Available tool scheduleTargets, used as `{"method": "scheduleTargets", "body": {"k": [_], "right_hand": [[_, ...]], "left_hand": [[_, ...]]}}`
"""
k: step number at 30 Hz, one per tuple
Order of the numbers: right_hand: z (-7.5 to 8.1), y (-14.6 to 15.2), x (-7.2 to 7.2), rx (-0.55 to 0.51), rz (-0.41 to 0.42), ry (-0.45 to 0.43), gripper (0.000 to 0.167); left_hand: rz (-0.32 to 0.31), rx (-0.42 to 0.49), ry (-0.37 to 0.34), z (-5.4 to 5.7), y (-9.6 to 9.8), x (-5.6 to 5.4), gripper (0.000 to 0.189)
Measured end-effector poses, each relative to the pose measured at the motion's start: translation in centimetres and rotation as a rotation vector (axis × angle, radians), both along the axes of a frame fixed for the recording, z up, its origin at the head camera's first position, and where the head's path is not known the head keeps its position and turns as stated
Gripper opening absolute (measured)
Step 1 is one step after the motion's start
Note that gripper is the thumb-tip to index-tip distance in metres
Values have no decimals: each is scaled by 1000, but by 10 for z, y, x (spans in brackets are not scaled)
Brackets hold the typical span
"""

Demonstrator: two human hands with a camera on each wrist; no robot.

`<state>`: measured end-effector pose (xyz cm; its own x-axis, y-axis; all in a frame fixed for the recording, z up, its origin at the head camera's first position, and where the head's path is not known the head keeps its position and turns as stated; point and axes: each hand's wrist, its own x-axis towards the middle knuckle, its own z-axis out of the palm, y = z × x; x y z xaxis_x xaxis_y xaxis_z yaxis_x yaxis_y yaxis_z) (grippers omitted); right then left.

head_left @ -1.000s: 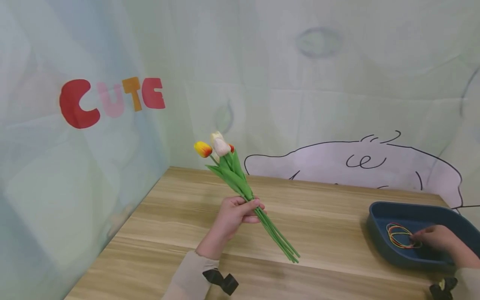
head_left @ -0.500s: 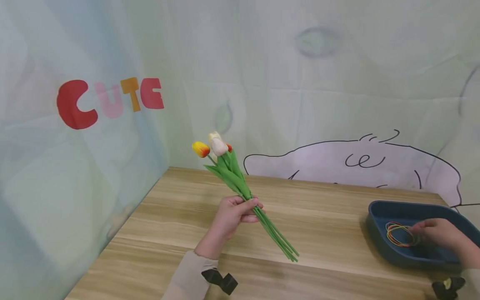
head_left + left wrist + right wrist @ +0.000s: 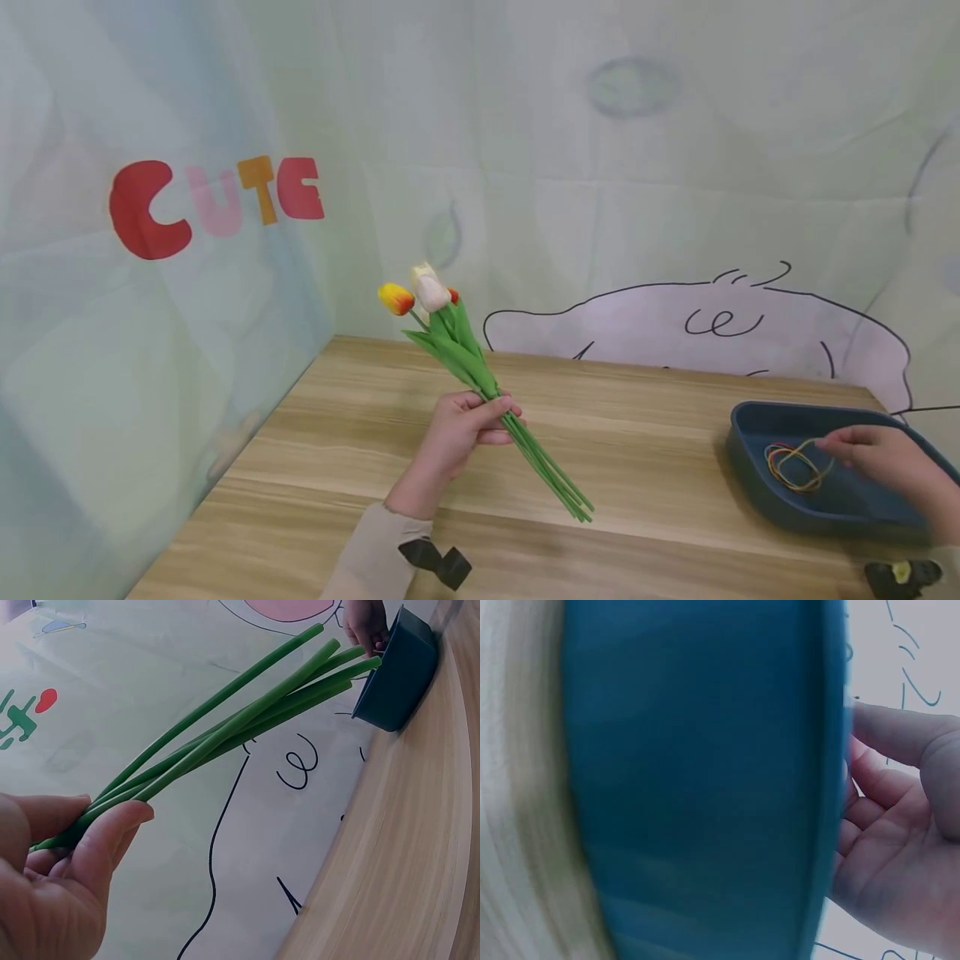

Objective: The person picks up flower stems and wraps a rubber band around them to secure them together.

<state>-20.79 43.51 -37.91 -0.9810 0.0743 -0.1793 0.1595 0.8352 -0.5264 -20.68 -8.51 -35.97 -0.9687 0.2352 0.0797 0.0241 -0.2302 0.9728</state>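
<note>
My left hand (image 3: 459,429) grips a bunch of tulips (image 3: 468,358) by the stems, tilted above the table. The blooms are white, yellow-orange and red, with green leaves below them. In the left wrist view, several green stems (image 3: 225,731) stick out past the thumb. Over the blue tray at the right, my right hand (image 3: 877,457) pinches a yellowish rubber band (image 3: 807,443) between thumb and fingertips. It is partly raised from a tangle of red and yellow rubber bands (image 3: 772,468). The tray's wall (image 3: 697,780) hides the fingertips in the right wrist view.
The dark blue tray (image 3: 813,407) stands on the wooden table (image 3: 637,467) at the right. A cloth backdrop (image 3: 525,150) with a cartoon drawing rises behind the table, and another with the letters CUTE runs along the left side.
My right hand has risen slightly from the tray's floor, pulling one rubber band up out of the tangle. The left hand and the tulips have hardly moved.
</note>
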Motion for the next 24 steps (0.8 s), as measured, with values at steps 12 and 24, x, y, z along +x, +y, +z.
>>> {"method": "scheduleTargets", "body": {"k": [12, 24], "right_hand": [[26, -13, 9, -98, 0, 136, 49], [55, -44, 21, -183, 65, 273, 15]], "left_hand": [[0, 8, 12, 1, -1, 1, 27], [6, -1, 15, 2, -1, 1, 31]]}}
